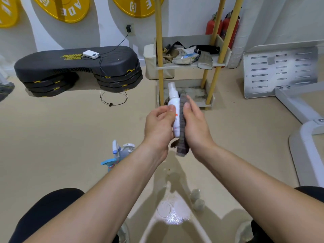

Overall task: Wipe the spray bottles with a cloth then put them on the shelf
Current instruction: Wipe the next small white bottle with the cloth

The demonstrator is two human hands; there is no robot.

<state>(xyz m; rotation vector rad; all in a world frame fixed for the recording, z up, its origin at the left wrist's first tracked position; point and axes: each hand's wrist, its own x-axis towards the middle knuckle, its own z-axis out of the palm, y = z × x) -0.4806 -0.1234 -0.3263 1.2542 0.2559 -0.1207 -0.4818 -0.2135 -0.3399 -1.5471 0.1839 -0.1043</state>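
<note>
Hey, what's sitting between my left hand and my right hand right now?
In the head view, a slim white plastic spray bottle, gripped by the left hand, and a grey ribbed cloth that the right hand holds against it.

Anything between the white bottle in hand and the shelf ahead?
Nothing visible stands between the white bottle, held against the cloth, and the shelf. The middle tier is crowded with bags and rags; the bottom tier looks freer.
</note>
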